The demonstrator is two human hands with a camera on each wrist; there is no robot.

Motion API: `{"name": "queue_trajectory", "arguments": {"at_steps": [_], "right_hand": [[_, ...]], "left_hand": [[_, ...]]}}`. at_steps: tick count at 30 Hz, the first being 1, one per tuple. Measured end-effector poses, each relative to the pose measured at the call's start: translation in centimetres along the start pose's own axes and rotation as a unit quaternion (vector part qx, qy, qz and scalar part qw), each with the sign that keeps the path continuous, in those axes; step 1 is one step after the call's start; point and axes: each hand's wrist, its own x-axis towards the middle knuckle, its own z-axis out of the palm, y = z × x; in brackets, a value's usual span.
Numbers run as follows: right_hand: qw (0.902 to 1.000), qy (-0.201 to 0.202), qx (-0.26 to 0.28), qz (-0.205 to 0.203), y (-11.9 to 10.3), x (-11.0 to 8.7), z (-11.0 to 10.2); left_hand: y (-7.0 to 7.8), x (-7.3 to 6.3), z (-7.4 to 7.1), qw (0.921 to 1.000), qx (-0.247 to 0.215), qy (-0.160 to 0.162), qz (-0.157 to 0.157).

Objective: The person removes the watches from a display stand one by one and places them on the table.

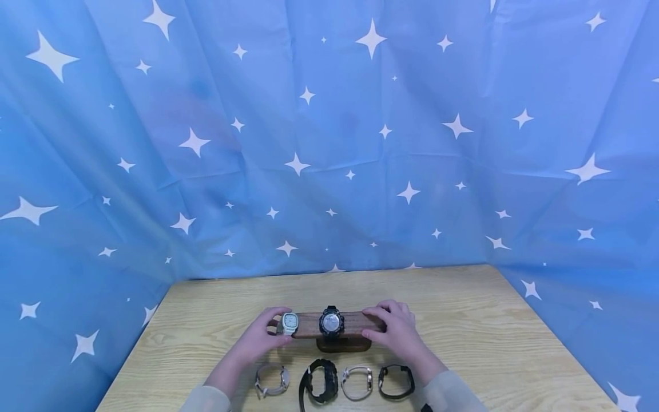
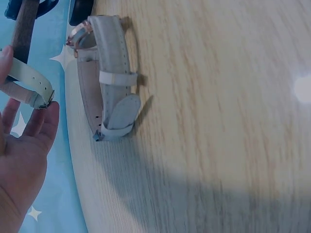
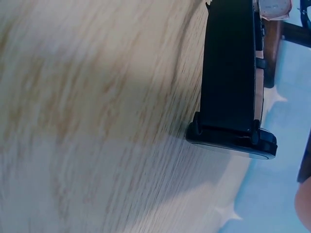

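A wooden watch stand (image 1: 309,327) with a dark base (image 1: 344,345) stands in the middle of the table. Around the left end of its bar hangs a pale green watch (image 1: 290,322) with a squarish face. My left hand (image 1: 264,336) holds this watch, thumb in front and fingers behind; in the left wrist view, fingertips touch the buckle of its strap (image 2: 34,77). A chunky black watch (image 1: 332,322) is strapped round the middle of the bar. My right hand (image 1: 395,331) grips the bar's right end, thumb at the front edge and fingers at the back.
In front of the stand, several watches lie in a row: a light-strapped watch (image 1: 272,380), a large black watch (image 1: 324,380), a slim pale one (image 1: 357,383) and a black-banded one (image 1: 396,382). A blue star-patterned curtain (image 1: 329,143) encloses the wooden table (image 1: 463,309).
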Motion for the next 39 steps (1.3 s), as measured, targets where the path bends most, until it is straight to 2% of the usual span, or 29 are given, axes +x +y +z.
{"name": "queue_trajectory", "arguments": {"at_steps": [10, 21, 29, 35, 39], "right_hand": [[0.9999, -0.009, -0.003, 0.010, 0.0, 0.1, -0.1], [0.9996, -0.018, -0.007, 0.020, 0.0, 0.1, 0.0], [0.9995, -0.014, -0.010, 0.025, 0.1, 0.0, 0.0], [0.9997, -0.012, -0.006, 0.022, 0.0, -0.1, 0.0], [0.9996, -0.014, -0.007, 0.024, 0.0, 0.0, 0.0]], "left_hand": [[-0.2, -1.0, -0.8, 0.9995, 0.027, 0.012, 0.005], [-1.3, -2.3, -2.2, 0.9992, 0.021, 0.035, 0.003], [-2.1, -3.0, -2.3, 0.9990, 0.036, 0.024, 0.012], [-2.8, -3.5, -2.5, 0.9979, 0.052, 0.028, 0.027], [-3.3, -4.0, -2.8, 0.9979, 0.051, 0.032, 0.026]]}}
